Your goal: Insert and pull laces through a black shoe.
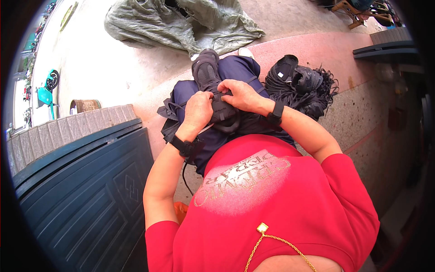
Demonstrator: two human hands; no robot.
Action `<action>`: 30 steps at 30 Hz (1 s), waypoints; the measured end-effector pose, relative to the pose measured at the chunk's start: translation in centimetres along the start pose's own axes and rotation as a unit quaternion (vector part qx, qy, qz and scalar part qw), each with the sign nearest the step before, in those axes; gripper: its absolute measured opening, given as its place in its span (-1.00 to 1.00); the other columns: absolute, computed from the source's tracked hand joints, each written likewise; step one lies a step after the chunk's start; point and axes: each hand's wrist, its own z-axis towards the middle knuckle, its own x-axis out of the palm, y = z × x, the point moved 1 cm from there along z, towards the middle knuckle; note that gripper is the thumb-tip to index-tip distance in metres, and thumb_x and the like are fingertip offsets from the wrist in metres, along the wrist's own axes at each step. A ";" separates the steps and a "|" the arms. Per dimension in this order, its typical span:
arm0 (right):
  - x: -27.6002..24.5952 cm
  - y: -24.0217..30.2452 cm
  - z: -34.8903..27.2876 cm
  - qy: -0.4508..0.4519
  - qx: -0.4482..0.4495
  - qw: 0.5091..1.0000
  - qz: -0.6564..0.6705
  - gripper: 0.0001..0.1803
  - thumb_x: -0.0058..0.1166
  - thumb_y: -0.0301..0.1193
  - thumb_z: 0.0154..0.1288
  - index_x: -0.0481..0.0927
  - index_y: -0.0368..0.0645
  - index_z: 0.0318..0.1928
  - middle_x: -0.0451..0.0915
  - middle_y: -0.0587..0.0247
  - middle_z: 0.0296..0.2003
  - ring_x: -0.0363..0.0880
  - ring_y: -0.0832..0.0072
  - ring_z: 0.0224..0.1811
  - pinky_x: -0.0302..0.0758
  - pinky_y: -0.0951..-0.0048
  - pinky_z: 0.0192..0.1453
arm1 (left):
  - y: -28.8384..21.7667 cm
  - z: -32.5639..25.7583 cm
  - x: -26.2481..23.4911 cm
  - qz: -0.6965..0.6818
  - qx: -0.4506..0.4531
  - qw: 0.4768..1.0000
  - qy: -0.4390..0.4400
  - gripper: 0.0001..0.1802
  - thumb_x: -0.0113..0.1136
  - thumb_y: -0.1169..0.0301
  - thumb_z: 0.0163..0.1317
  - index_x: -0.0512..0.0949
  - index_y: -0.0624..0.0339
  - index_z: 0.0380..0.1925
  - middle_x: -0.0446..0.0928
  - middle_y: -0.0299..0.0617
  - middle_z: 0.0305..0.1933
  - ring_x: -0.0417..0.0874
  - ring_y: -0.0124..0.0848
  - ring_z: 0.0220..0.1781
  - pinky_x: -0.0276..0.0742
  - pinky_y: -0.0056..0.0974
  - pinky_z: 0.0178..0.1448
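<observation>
A black shoe [207, 75] lies lengthwise across my lap, its toe pointing away from me. My left hand [197, 110] is closed at the left side of the shoe's opening, fingertips against the lacing area. From the right my right hand [242, 96] bends over the same area, thumb and fingers pinched together at the shoe. Any lace between the fingertips is too small to make out. Beneath my left hand a thin pale strip sticks out; its kind is unclear. Dark material hangs over my left thigh.
To the right of my knees lies a pile of black shoe uppers [301, 86] with loose laces. A grey-green cloth [181, 27] is heaped on the ground ahead. Blue panelled doors [90, 195] stand at left, a dark blue edge [385, 51] at right. Farther off is a turquoise scooter [45, 96].
</observation>
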 end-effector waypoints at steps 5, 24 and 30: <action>0.2 0.2 0.1 0.011 -0.006 1.000 -0.011 -0.67 0.08 -0.46 0.00 0.45 -0.19 -0.14 0.54 0.11 -0.25 0.52 0.22 -0.17 0.44 0.33 -0.10 | -0.3 0.3 0.6 -0.115 -0.087 0.989 -0.037 -0.77 0.08 0.53 0.03 0.47 0.33 -0.25 0.54 0.07 -0.38 0.57 -0.07 -0.29 0.48 -0.18 -0.15; 1.1 0.2 1.0 0.037 -0.160 0.971 -0.173 -0.74 0.03 -0.51 0.03 0.37 -0.23 -0.21 0.47 0.01 -0.33 0.49 0.08 -0.26 0.44 0.18 -0.26 | -0.2 -0.6 -0.6 -0.132 -0.098 0.986 -0.029 -0.58 0.12 0.56 -0.04 0.39 0.27 -0.08 0.55 -0.05 -0.45 0.59 -0.13 -0.34 0.46 -0.17 -0.22; 1.2 0.3 0.7 0.000 -0.179 0.972 -0.151 -0.73 0.03 -0.52 0.02 0.38 -0.25 -0.21 0.47 0.02 -0.33 0.50 0.09 -0.28 0.44 0.19 -0.27 | 0.0 0.8 0.7 -0.138 -0.094 0.986 -0.005 -0.57 0.14 0.55 -0.05 0.39 0.29 -0.08 0.55 -0.05 -0.46 0.60 -0.17 -0.35 0.47 -0.20 -0.20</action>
